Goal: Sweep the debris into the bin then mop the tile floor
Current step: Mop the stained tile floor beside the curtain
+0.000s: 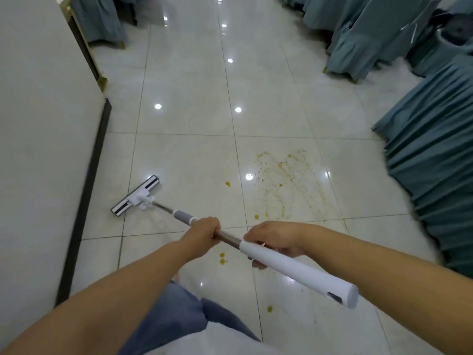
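Note:
A flat mop with a white head [136,196] lies on the glossy tile floor [189,93] at the left, close to the wall. Its metal pole runs back to a white handle [299,271]. My left hand [204,230] grips the pole just behind a grey collar. My right hand [275,239] holds the front of the white handle. A smeared orange-yellow stain [286,183] spreads over the tile to the right of the mop head. Single yellow drops [222,258] lie on the floor under the pole and nearer my feet.
A white wall [38,124] with a dark skirting board [87,201] runs along the left. Teal-covered chairs [358,34] and a skirted table [435,162] crowd the right side. More covered chairs [99,19] stand at the far left.

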`<state>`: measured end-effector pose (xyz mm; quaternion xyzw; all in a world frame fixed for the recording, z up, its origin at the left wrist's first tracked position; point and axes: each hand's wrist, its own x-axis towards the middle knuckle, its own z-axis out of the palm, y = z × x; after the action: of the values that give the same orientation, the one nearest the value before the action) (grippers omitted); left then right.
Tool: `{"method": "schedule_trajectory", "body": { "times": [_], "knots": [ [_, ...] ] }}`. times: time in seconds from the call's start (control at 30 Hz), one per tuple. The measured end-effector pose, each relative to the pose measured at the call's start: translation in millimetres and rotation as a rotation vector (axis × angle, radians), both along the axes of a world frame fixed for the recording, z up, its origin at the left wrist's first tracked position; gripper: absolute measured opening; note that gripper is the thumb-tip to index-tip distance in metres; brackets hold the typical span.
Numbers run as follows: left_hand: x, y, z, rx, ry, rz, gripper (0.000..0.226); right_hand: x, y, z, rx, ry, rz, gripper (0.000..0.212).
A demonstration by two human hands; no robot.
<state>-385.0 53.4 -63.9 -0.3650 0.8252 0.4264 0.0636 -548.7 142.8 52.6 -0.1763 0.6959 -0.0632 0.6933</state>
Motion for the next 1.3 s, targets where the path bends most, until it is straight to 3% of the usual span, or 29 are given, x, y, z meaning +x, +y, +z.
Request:
{"method": "schedule_trajectory", "body": {
  "times": [0.1,0.23,0.3,0.37,0.4,0.47,0.73,0.97,1.17,1.3],
  "knots": [
    [10.3,20.2,-23.4,0.042,-0.012,0.063,0.028,17.7,14.1,-20.3,0.130,-0.065,-0.101,0.021],
    [24.8,17.5,-57.8,0.258,-0.154,0.518,0.040,34.1,17.5,-52.2,0.246,0.088,-0.109,0.018],
    [19.7,11.9,-72.4,0.633,-0.154,0.797,0.039,37.7,5.8,-61.1,0.273,0.097,-0.109,0.022],
    [9.2,5.2,-73.1,1.087,0.045,1.113,0.035,39.7,-8.5,-64.5,0.260,0.098,-0.086,0.025],
    [3.6,-1.3,-71.4,1.232,0.184,1.244,0.034,41.8,-15.6,-65.8,0.252,0.099,-0.066,0.026],
    [-8.4,-20.9,-76.1,1.325,0.328,1.359,0.029,40.5,-30.0,-72.9,0.257,0.114,-0.038,0.027],
    [-44.6,-34.0,-95.2,1.359,0.270,1.253,0.022,5.7,-26.2,-86.9,0.211,0.158,-0.018,0.033],
    [-85.9,-54.0,-96.8,1.320,0.252,1.115,0.019,-4.4,-28.7,-91.8,0.181,0.144,-0.219,0.035],
    [-176.8,-72.3,-104.4,1.170,0.199,0.926,0.027,-45.0,-43.1,-112.4,0.107,0.138,-0.619,0.025],
    [-218.8,-39.6,-118.5,1.037,0.125,0.864,0.036,-68.7,4.6,-118.6,0.038,-0.168,-0.967,0.017]
  ]
}}
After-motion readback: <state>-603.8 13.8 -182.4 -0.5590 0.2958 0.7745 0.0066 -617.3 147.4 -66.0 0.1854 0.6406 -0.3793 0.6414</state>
